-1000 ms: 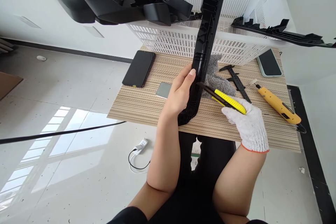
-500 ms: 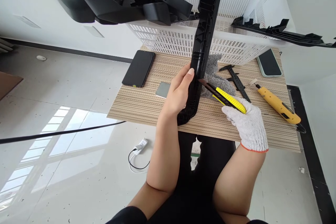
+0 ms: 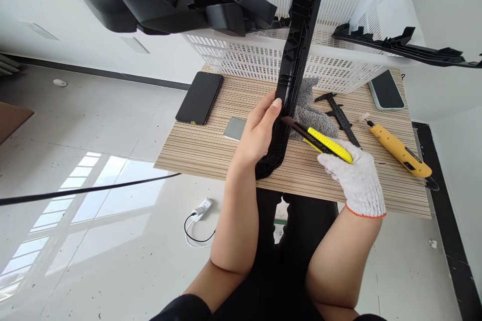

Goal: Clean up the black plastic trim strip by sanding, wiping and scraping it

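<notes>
My bare left hand (image 3: 259, 123) is closed round the lower part of a long black plastic trim strip (image 3: 297, 45). The strip's lower end rests near the table's front edge, and it slants up past the basket. In a white knitted glove, my right hand (image 3: 352, 170) grips a yellow and black utility knife (image 3: 324, 143). Its blade is out and overlaps the strip just right of my left thumb; whether it touches is hard to tell. Behind the strip lies a crumpled grey cloth (image 3: 314, 115).
A white plastic basket (image 3: 256, 57) stands at the back, with black plastic parts (image 3: 181, 10) over its rim and another black strip (image 3: 395, 45) at right. On the table (image 3: 196, 153) lie a black phone (image 3: 199, 98), a small grey plate (image 3: 234, 128), calipers (image 3: 341, 118), a yellow rotary tool (image 3: 399, 150) and a second phone (image 3: 386, 90).
The upper part of the trim strip has tilted slightly to the right. The knife's blade tip has moved a little left and down, across the strip. Both hands keep their holds.
</notes>
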{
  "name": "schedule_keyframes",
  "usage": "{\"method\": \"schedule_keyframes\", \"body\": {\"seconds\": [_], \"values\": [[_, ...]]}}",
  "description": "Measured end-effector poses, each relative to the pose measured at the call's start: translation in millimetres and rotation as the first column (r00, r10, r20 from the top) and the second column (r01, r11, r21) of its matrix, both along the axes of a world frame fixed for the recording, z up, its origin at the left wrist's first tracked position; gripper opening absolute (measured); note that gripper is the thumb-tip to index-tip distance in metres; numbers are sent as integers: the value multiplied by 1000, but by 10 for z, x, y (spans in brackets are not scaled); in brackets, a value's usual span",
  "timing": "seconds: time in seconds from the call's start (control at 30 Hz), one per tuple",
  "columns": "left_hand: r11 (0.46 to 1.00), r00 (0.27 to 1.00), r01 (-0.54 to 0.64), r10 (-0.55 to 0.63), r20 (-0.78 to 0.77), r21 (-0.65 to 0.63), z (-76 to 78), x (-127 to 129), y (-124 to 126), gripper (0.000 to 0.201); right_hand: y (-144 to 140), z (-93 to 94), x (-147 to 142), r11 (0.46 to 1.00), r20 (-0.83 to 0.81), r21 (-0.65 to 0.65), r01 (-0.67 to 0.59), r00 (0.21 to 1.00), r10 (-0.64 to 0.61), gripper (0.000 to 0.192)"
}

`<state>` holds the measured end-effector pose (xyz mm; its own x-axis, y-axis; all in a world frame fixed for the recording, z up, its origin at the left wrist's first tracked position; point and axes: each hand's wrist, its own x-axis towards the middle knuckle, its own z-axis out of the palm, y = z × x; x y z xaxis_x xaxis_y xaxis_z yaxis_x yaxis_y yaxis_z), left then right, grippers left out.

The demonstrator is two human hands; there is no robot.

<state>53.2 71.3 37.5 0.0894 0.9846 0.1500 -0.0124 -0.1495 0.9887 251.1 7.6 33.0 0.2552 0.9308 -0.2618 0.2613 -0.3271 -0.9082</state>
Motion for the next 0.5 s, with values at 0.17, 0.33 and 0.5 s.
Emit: {"method": "schedule_keyframes", "body": {"seconds": [0.17, 0.33, 0.5], "values": [[1000, 1000, -12, 12, 7, 4, -2, 7, 7, 38, 7, -3, -9, 994, -68, 26, 111, 992, -109, 44], [999, 999, -41, 40, 23, 3, -3, 13, 11, 38, 0, -8, 9, 999, -29, -18, -29, 999, 28, 46], [999, 999, -35, 35, -2, -2, -12, 4, 16, 38, -3, -11, 27, 997, -72, 12, 75, 995, -74, 47]]}}
